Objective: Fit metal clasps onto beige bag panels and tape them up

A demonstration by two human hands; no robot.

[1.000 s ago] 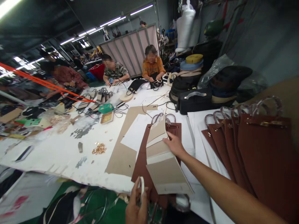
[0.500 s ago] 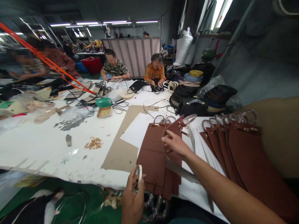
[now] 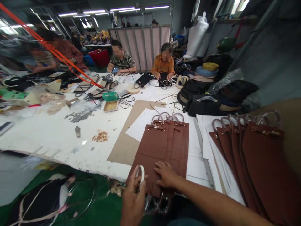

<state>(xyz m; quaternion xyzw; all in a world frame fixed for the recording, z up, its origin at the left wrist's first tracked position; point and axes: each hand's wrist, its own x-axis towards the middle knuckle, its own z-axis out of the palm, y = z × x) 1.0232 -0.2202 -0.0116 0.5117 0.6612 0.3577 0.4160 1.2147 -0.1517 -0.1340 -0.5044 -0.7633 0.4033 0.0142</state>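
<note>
A narrow white roll of tape (image 3: 142, 172) stands in the fingers of my left hand (image 3: 133, 197), at the near edge of the table. My right hand (image 3: 168, 176) lies with fingers spread on the lower part of some brown bag panels (image 3: 154, 146). These panels overlap in front of me. Plastic-wrapped handles (image 3: 157, 118) and gold-coloured fittings show at their far ends, and more wrapped handles (image 3: 155, 204) hang past the table edge near my left hand.
More brown bag panels (image 3: 265, 163) fan out on the right, beside white sheets (image 3: 213, 147). Gold metal pieces (image 3: 100, 136) lie left on the white table (image 3: 54, 138). A brown board (image 3: 124, 147) sits under the panels' left side. Black bags (image 3: 202, 105) and co-workers (image 3: 163, 64) are farther back.
My right hand has come down from a lifted panel's far end to the near part of the panels, which now lie flat. My left hand still holds the tape. The view has shifted.
</note>
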